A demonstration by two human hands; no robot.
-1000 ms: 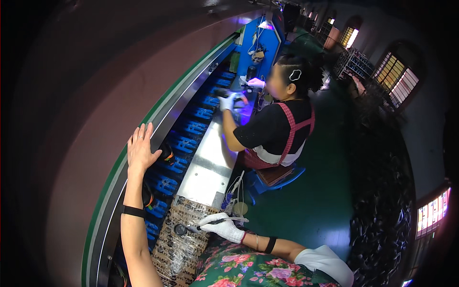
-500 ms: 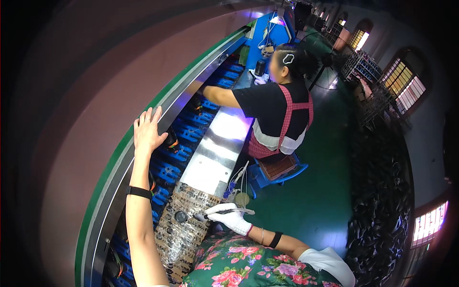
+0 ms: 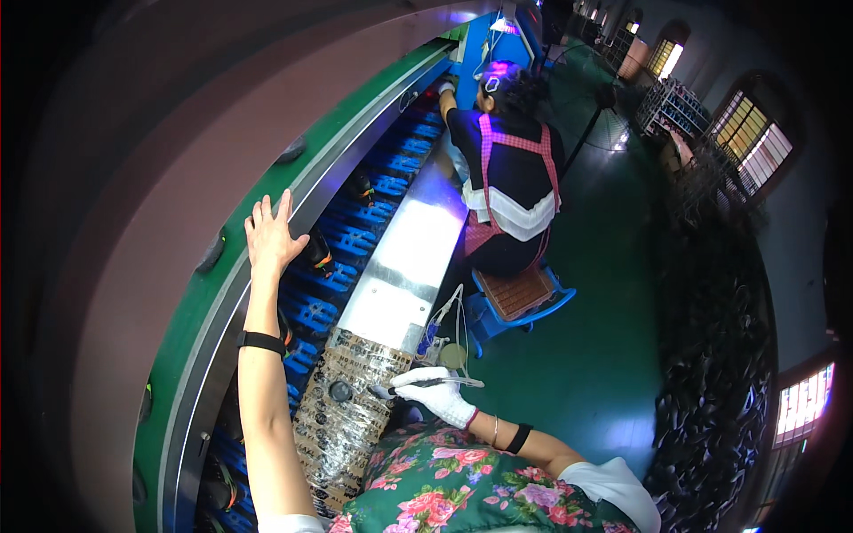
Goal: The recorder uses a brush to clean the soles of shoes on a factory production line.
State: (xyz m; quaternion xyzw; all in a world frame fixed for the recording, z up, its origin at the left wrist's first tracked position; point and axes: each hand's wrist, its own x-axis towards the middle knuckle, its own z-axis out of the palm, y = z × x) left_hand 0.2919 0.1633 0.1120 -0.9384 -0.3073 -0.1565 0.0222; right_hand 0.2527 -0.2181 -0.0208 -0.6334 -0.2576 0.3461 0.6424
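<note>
My bare left hand (image 3: 274,238) lies with fingers spread on the metal rail (image 3: 313,206) beside the green belt (image 3: 233,222). Just right of it, a black shoe (image 3: 320,258) with orange and green trim sits on the blue rack (image 3: 355,238). My right hand (image 3: 437,396), in a white glove, is closed round a slim dark brush (image 3: 380,392) joined to a pale thin tube (image 3: 466,382). The bristle end is over the tape-covered work ledge (image 3: 355,435), near a small round dark cup (image 3: 340,391).
A co-worker (image 3: 515,169) in a checked apron sits farther along on a blue stool (image 3: 524,306), reaching to the far end. Dark pieces (image 3: 211,254) lie on the green belt. A round tin (image 3: 454,356) is near my right hand. A dark heap (image 3: 711,426) lines the right.
The co-worker has leaned away and reaches toward the far end instead of over the rack. Dark pieces now show on the green belt. Both my hands stay nearly in place.
</note>
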